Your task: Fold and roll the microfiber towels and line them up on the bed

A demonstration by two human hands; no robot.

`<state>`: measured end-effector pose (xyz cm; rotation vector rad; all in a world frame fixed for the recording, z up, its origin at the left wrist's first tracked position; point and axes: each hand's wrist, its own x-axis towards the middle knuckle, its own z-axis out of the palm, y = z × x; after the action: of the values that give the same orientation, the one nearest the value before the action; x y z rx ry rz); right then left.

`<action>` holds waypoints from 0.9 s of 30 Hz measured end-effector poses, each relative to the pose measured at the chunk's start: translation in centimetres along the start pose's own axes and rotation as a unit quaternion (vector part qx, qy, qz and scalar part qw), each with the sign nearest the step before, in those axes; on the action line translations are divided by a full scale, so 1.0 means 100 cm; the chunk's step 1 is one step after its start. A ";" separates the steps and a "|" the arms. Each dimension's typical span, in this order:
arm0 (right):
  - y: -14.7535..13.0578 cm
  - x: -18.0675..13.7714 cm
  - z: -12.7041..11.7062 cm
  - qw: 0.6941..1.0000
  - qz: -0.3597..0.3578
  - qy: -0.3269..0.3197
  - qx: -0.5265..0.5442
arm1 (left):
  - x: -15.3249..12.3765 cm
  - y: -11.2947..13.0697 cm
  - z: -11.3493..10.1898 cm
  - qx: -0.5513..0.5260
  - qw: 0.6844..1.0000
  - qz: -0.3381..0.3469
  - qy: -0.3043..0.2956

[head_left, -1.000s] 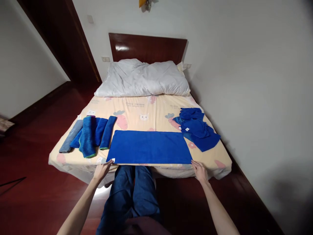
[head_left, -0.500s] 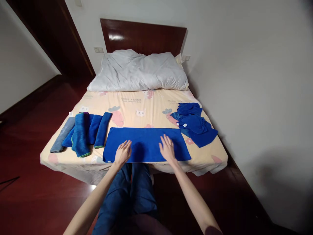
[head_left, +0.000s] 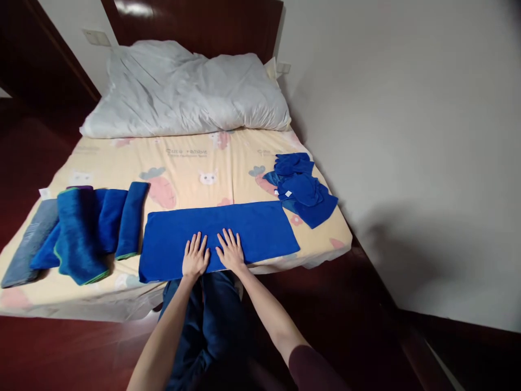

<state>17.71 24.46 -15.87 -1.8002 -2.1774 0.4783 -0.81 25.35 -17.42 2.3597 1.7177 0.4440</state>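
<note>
A blue towel (head_left: 256,228) is spread in a long flat rectangle along the near edge of the bed. My left hand (head_left: 196,256) rests palm down on its near middle part, fingers spread. Just to the right, my right hand (head_left: 230,250) lies flat on the same towel with its fingers apart. Neither hand grips the cloth. To the left of the towel are several rolled or folded towels, among them a narrow blue roll (head_left: 132,220), a thick blue-green one with a green edge (head_left: 77,233) and a grey one (head_left: 35,239).
A loose heap of blue cloths (head_left: 303,190) with white tags lies at the bed's right side. Behind, a bunched pale quilt (head_left: 191,98) sits against the dark headboard (head_left: 203,24). The patterned bedsheet (head_left: 191,168) covers the bed, and a white wall (head_left: 391,136) rises on the right.
Both hands have come down onto the towel and closer together near its middle. The camera view has shifted, so the bed appears nearer and further left.
</note>
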 end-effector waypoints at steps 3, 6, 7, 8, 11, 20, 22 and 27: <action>0.002 0.000 0.000 1.000 -0.012 0.005 0.000 | 0.001 0.000 -0.002 0.003 1.000 0.013 -0.002; 0.021 -0.002 -0.007 0.999 -0.034 0.002 0.001 | -0.001 -0.011 -0.009 0.012 1.000 0.016 -0.001; 0.033 -0.004 -0.011 0.999 -0.032 0.003 -0.002 | -0.002 -0.019 -0.012 0.016 1.000 0.004 0.004; 0.049 -0.007 -0.017 1.000 -0.023 0.007 -0.009 | -0.004 -0.029 -0.015 0.020 1.000 -0.013 0.013; 0.112 -0.020 -0.040 0.998 0.041 0.031 -0.040 | -0.012 -0.066 -0.028 0.032 0.993 -0.093 0.057; 0.222 -0.052 -0.064 0.967 0.203 0.117 -0.103 | -0.027 -0.110 -0.045 0.037 0.978 -0.183 0.093; 0.220 -0.051 -0.061 0.966 0.205 0.113 -0.106 | -0.026 -0.106 -0.045 0.028 0.979 -0.184 0.086; 0.219 -0.050 -0.059 0.966 0.214 0.104 -0.101 | -0.025 -0.104 -0.046 0.022 0.979 -0.185 0.083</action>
<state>40.57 23.73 -19.70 -2.3261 -1.7494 0.1422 -12.43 26.08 -16.86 2.0089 2.2019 0.5556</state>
